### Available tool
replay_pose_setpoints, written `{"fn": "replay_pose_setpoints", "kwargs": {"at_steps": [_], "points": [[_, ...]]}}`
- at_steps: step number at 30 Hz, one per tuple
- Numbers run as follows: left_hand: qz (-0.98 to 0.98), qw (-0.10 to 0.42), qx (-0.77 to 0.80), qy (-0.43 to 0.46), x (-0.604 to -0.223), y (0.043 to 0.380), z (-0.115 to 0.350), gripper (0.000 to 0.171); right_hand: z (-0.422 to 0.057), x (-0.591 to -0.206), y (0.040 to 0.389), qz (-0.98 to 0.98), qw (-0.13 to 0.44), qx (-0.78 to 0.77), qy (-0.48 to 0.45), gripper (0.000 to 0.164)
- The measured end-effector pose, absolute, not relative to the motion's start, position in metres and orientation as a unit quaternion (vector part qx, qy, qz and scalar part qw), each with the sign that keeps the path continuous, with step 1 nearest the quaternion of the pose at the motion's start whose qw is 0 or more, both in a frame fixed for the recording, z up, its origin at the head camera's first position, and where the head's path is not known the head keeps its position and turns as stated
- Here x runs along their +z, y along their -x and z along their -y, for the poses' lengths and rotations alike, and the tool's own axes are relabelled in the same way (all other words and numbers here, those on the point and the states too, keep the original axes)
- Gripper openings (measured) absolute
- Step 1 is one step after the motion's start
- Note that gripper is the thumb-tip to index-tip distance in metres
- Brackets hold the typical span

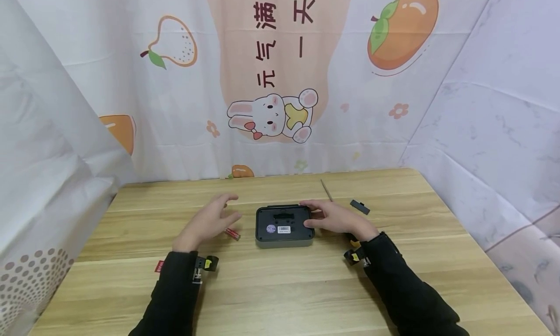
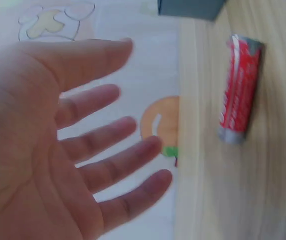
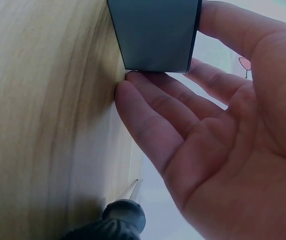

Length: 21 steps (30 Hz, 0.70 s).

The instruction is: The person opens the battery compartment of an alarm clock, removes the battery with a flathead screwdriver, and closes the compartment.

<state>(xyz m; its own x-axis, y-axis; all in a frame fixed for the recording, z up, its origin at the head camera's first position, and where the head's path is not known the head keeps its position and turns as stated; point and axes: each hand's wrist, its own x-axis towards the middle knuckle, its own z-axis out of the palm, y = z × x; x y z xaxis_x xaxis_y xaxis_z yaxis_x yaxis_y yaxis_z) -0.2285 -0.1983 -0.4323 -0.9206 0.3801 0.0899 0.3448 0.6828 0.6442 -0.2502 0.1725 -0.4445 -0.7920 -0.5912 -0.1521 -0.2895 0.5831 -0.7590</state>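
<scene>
A dark box-shaped device lies on the table, its back up, with a barcode label, a round purple sticker and an uncovered recess. My right hand grips its right end, the thumb on the upper face and the other fingers along the end, as the right wrist view shows. To the device's left, my left hand hovers with fingers spread and holds nothing. A red battery lies on the table near it, partly hidden by the hand in the head view.
A small black cover lies right of the device. Beneath the right arm is a screwdriver, its thin shaft pointing to the back. Another red piece shows beside the left sleeve. A printed curtain hangs behind the table.
</scene>
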Motion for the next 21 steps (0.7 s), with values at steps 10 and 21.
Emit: {"fn": "replay_pose_setpoints", "kwargs": {"at_steps": [10, 21], "points": [[-0.905, -0.004, 0.354, -0.235, -0.425, 0.222, 0.164, 0.095, -0.173, -0.444, 0.249, -0.866, 0.201, -0.383, 0.253, 0.066], [-0.919, 0.041, 0.316, -0.232, -0.439, 0.209, 0.121, 0.117, -0.171, -0.443, 0.249, -0.863, 0.202, -0.387, 0.254, 0.065]]}}
